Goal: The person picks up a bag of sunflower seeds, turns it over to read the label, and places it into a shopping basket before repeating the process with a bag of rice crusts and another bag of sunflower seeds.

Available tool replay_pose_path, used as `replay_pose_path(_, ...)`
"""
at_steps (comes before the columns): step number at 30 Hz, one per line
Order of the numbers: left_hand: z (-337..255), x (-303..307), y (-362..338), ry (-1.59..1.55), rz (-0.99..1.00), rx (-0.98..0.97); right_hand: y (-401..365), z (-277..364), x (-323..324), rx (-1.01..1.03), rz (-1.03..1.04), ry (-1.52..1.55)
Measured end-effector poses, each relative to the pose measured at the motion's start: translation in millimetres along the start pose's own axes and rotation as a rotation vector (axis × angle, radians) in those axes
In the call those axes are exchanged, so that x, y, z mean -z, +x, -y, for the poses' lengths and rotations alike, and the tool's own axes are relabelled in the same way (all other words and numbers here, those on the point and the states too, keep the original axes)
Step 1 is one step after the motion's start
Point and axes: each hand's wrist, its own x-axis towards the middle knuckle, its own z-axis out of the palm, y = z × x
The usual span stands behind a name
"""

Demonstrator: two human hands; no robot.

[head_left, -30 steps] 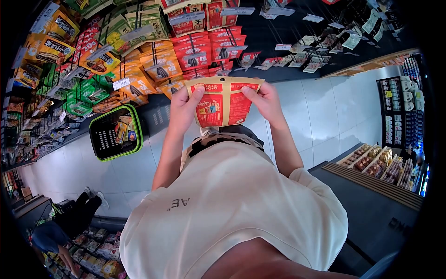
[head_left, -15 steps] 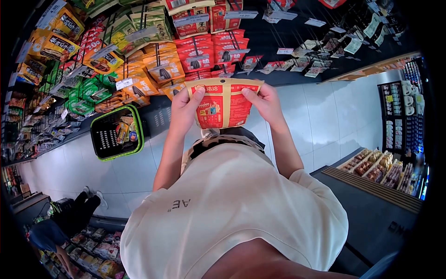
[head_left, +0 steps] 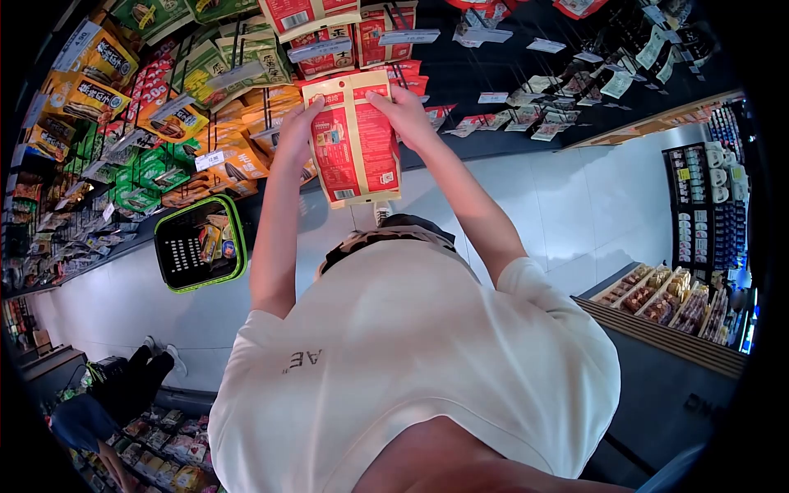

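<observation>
A red and cream snack bag (head_left: pixel 355 152) hangs in front of the hanging shelves, its printed side with small text and a barcode facing me. My left hand (head_left: pixel 299 131) is closed on its upper left edge, thumb on the front. At the upper right edge my right hand (head_left: pixel 403 117) grips the same bag, also thumb in front. The fingers behind the bag are hidden. Similar red and cream bags (head_left: pixel 312 18) hang just above it, and orange bags (head_left: pixel 234 156) hang to the left of my left hand.
A black basket with a green rim (head_left: pixel 240 238) stands on the floor at left, several packages inside. Hooks with price tags (head_left: pixel 493 98) jut out at upper right. Another person (head_left: pixel 123 394) bends over a display at lower left. A counter with packaged goods (head_left: pixel 657 300) stands at right.
Both hands have moved up and slightly left with the bag, toward the shelves. The bag now faces me more squarely, showing more of its length.
</observation>
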Motion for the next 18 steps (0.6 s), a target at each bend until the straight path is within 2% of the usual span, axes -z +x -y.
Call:
replay_pose_path(3,-2,-1,20,0.015,0.07,-0.076,23,-7,8,-0.015,0.019,0.026)
replay_pose_path(5,-2,-6,31,0.005,0.051,-0.122,40,-14,15,-0.007,0.044,0.015)
replay_pose_path(8,-5,-11,44,0.076,-0.013,-0.293,57,-15,17,-0.023,0.069,0.009)
replay_pose_path(13,-3,-6,60,0.074,-0.069,-0.333,72,-9,19,-0.051,0.099,-0.037)
replay_pose_path(15,2,2,66,-0.042,-0.029,-0.393,77,-9,20,-0.042,0.115,0.022)
replay_pose_path(18,1,7,65,-0.14,-0.041,-0.369,79,-1,17,-0.022,0.162,-0.009)
